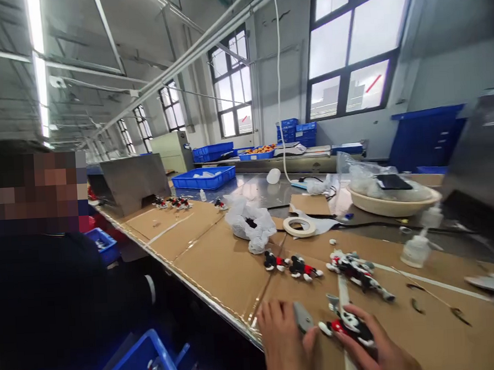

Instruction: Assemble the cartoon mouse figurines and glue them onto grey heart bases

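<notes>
The long worktop (218,264) is covered in brown card. A blue bin (148,350) sits below its near edge. Three loose toys (303,267) lie in a row close to the near edge, so some look done. The right hand (384,352) is closed on one toy (349,326) at the near edge. The left hand (282,338) pinches a small gray piece (303,316) beside it. This toy looks unfinished.
</notes>
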`<act>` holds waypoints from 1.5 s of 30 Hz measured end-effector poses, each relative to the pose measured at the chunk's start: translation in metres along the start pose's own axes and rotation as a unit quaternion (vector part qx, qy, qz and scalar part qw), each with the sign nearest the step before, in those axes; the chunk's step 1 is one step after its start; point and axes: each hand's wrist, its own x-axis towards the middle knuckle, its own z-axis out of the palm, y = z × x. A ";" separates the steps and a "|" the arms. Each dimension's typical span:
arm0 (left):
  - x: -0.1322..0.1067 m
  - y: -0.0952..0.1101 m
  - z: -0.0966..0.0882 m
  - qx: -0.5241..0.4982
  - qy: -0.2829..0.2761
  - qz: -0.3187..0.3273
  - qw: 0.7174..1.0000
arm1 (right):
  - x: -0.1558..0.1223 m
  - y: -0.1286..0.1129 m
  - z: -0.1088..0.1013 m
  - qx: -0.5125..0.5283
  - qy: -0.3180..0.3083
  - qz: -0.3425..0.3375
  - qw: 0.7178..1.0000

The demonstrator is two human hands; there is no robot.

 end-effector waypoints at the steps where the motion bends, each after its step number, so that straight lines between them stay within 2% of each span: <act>1: -0.001 -0.002 -0.004 -0.015 -0.007 0.016 1.000 | -0.001 -0.006 -0.005 0.028 -0.013 0.035 0.999; 5: 0.004 -0.019 -0.008 -0.067 -0.015 0.049 0.996 | -0.006 -0.028 -0.018 0.145 -0.051 0.109 0.982; 9: 0.001 -0.027 -0.007 -0.103 -0.044 0.093 0.989 | -0.012 -0.042 -0.028 0.194 -0.065 0.140 0.969; 13: -0.015 -0.015 0.001 -0.123 -0.069 0.135 0.981 | -0.019 -0.046 -0.039 0.205 -0.047 0.139 0.968; 18: -0.035 0.007 0.028 -0.133 -0.084 0.166 0.974 | -0.022 -0.049 -0.056 0.143 -0.067 0.108 0.981; 21: -0.042 0.014 0.031 -0.089 -0.034 0.149 0.984 | -0.022 -0.049 -0.063 0.082 -0.078 0.098 0.989; 24: -0.045 0.015 0.023 -0.027 0.027 0.166 0.985 | -0.021 -0.048 -0.065 0.060 -0.088 0.093 0.990; 27: -0.044 0.016 0.016 -0.015 0.026 0.195 0.980 | -0.020 -0.047 -0.065 0.052 -0.098 0.081 0.991; 35: -0.046 0.035 0.005 -0.052 -0.009 0.134 0.990 | -0.011 -0.048 -0.065 0.025 -0.129 0.069 0.989; 40: -0.046 0.044 -0.004 -0.058 -0.038 0.092 0.993 | -0.002 -0.041 -0.065 0.107 -0.164 0.132 0.972; 45: -0.046 0.043 -0.004 -0.059 -0.048 0.086 0.993 | 0.001 -0.034 -0.065 0.132 -0.160 0.134 0.969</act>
